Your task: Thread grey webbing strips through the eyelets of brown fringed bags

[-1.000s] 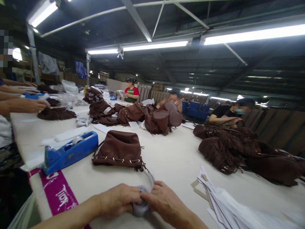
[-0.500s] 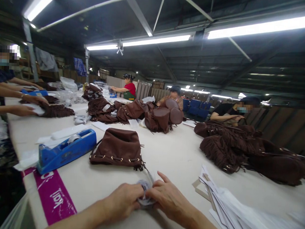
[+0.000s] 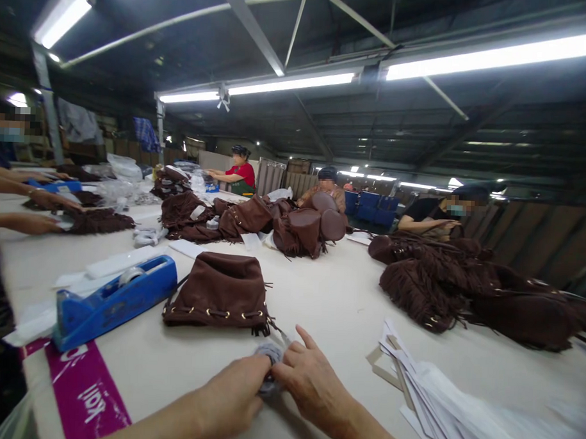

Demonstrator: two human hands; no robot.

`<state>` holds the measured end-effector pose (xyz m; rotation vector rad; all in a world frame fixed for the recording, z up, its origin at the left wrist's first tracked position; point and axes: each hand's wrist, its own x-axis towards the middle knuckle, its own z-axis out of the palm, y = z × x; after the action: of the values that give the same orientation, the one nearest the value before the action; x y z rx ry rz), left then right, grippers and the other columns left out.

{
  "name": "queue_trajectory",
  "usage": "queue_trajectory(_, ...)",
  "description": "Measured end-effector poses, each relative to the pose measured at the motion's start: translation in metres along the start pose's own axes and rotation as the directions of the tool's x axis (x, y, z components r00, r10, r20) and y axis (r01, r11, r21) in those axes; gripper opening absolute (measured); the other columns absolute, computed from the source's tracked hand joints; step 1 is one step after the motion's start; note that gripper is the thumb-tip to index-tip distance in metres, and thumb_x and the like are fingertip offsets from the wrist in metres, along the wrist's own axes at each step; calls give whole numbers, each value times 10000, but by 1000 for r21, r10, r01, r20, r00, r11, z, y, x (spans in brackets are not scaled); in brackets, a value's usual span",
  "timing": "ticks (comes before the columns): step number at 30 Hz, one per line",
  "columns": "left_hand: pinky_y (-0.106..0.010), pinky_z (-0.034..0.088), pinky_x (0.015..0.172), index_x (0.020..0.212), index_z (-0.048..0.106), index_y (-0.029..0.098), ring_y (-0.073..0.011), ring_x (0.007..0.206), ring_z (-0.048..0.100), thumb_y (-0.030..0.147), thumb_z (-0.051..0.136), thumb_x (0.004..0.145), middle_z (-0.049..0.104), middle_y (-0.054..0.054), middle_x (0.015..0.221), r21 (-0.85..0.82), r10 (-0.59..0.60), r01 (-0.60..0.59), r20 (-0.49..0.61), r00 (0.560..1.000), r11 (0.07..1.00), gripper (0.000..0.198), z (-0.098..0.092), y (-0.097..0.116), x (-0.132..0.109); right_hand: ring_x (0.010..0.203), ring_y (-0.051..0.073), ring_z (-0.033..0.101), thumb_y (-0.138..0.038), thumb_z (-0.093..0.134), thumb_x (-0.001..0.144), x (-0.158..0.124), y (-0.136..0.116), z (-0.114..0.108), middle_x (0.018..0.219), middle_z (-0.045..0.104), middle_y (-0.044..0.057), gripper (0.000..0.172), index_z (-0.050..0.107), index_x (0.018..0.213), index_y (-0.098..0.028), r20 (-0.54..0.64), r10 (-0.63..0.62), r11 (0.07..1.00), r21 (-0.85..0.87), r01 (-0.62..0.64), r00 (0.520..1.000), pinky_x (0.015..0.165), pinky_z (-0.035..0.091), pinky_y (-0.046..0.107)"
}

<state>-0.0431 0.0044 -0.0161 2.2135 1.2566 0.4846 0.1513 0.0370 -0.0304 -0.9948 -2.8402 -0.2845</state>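
My left hand (image 3: 232,393) is closed around a small grey rolled bundle (image 3: 270,353), whose material I cannot make out for certain. My right hand (image 3: 313,380) pinches the bundle's right side, its index finger raised and pointing forward. Just beyond my hands lies a dark brown bag (image 3: 223,291), its row of gold eyelets and threaded cord toward me. A thin strip runs from the bag's right corner down to my right hand. Parts of the bundle are hidden by my fingers.
A blue tape dispenser (image 3: 114,300) stands left of the bag. Brown bags (image 3: 297,229) are piled at the back, with fringed ones (image 3: 422,291) at right. White sheets (image 3: 412,384) lie at near right. A co-worker's hands (image 3: 38,222) handle a fringed piece at far left.
The view has shifted slightly, so the bag and dispenser sit a little further left and lower. Both hands keep hold of the grey bundle, which now looks more compact.
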Motion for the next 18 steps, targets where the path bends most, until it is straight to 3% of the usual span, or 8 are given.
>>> queue_trajectory(2,-301,449,679,942,547,189,-231,781,619,127,540,657,637,-64,911,-162,-153,147,-28,988,976,292,11,10,3,843,191,548,-135,488,855,2,2,-5,774,631,12,176,621,899,-241,-23,-18,1000,-23,18,1000,1141,85,482)
queue_trajectory(4,-303,452,693,939,549,181,-226,794,617,141,543,652,638,-64,917,-231,-212,186,-94,973,955,290,20,13,11,849,192,544,-142,502,849,5,6,-12,777,628,17,159,623,897,-233,-29,-32,999,-21,32,999,1140,114,464)
queue_trajectory(8,-297,423,776,808,567,182,-214,869,588,166,514,705,643,-58,894,-166,-92,49,-259,961,985,116,26,4,24,873,180,549,-173,533,863,7,16,-25,814,624,2,109,619,876,-239,-55,7,990,141,1,998,1099,242,423)
queue_trajectory(11,-242,400,586,706,517,189,-154,638,559,216,493,739,579,-8,723,-257,-51,-6,-216,975,967,49,24,-6,24,975,201,541,-201,656,768,1,20,-24,1017,605,27,275,567,1026,-238,-177,263,890,423,-168,949,971,394,376)
queue_trajectory(13,-220,346,460,730,499,196,-124,469,486,269,490,742,502,33,588,-445,-114,47,-125,986,894,74,25,-10,24,953,211,551,-230,708,700,-5,19,-19,1070,576,55,391,529,1047,-209,-154,539,688,647,-327,828,835,460,335)
queue_trajectory(15,-208,317,402,783,499,197,-117,394,441,330,512,723,447,63,505,-620,-169,97,-58,984,779,146,27,-11,27,833,196,570,-339,689,721,-11,15,-12,973,584,61,317,541,949,-177,90,699,338,833,-438,709,693,475,303)
queue_trajectory(16,-205,320,393,799,501,195,-119,389,444,357,532,706,445,68,490,-675,-181,102,-47,982,731,190,29,-11,30,779,181,568,-418,659,748,-13,12,-9,931,586,61,313,555,900,-165,240,687,142,881,-451,686,635,463,283)
queue_trajectory(18,-202,339,400,802,505,186,-122,411,474,389,572,674,479,55,499,-729,-170,75,-58,984,680,249,33,-9,35,735,157,556,-567,608,765,-16,4,-6,896,594,65,426,589,840,-148,415,576,-160,902,-401,704,567,423,242)
